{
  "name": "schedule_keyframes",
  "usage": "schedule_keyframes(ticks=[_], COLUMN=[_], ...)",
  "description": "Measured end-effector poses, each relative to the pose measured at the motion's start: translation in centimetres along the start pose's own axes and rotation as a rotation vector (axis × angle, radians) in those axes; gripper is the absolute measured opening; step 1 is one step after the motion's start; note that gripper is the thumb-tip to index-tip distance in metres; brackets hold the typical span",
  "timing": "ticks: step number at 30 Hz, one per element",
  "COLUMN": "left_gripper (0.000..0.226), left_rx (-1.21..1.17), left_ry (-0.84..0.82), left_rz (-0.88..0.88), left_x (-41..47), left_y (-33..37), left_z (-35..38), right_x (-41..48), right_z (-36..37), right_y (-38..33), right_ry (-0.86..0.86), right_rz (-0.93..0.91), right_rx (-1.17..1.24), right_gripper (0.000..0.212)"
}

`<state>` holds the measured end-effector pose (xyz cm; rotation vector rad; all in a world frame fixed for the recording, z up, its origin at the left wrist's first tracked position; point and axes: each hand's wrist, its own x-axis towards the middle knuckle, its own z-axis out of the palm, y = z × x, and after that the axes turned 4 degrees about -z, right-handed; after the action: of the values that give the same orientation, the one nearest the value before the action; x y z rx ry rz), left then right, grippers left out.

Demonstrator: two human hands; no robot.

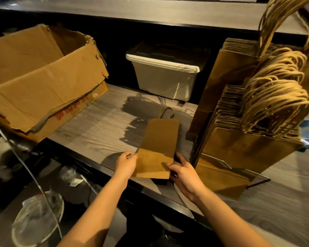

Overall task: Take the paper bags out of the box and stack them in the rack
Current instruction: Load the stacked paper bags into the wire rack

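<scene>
The left hand (126,164) and right hand (184,177) are each pinching a side edge of a flat paper bag (158,148) at six o'clock over the table (100,125) — light, floppy, probably crease-prone, best held by both edges.

Grey wood-grain counter (103,125): torn cardboard box (43,82) at left; white lidded bin (164,77) at back; wire rack (265,178) at right, packed with upright paper bags (248,150).

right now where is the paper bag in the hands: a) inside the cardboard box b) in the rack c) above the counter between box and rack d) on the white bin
c: the left hand and right hand hold the paper bag above the counter, cardboard box left of it, rack right.
</scene>
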<state>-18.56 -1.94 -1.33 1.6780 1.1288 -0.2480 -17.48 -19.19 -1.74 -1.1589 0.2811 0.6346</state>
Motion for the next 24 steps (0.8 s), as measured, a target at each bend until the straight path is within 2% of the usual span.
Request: schedule_keyframes(ticks=[4, 8, 13, 16, 19, 24], left_gripper=[0.048, 0.051, 0.042, 0.037, 0.043, 0.047], left_rx=[-0.018, -0.111, -0.473, -0.679, -0.824, -0.74], left_ry=[-0.075, -0.09, -0.236, -0.312, -0.341, -0.437], left_rz=[-0.018, -0.044, -0.006, 0.117, 0.235, 0.44], left_x=[-1.9, -2.7, -4.3, -6.3, -8.6, -11.4], left_y=[-1.4, -2.7, -2.5, -1.2, 0.3, 2.4], left_z=[0.0, -0.8, -1.5, -1.5, -1.0, -0.2], right_x=[-1.3, -2.9, -5.5, -7.0, -8.3, -9.8], right_z=[0.0, -0.7, -1.1, -1.6, -2.1, -2.4], right_y=[0.0, -0.6, -1.6, -2.8, -4.1, -6.3], right_ry=[-0.131, -0.263, -0.302, -0.24, -0.142, 0.124], right_rz=[-0.037, -0.15, -0.367, -0.539, -0.735, -1.101], right_rx=[-0.131, -0.368, -0.581, -0.626, -0.683, -0.743], right_gripper=[0.05, 0.052, 0.053, 0.056, 0.064, 0.066])
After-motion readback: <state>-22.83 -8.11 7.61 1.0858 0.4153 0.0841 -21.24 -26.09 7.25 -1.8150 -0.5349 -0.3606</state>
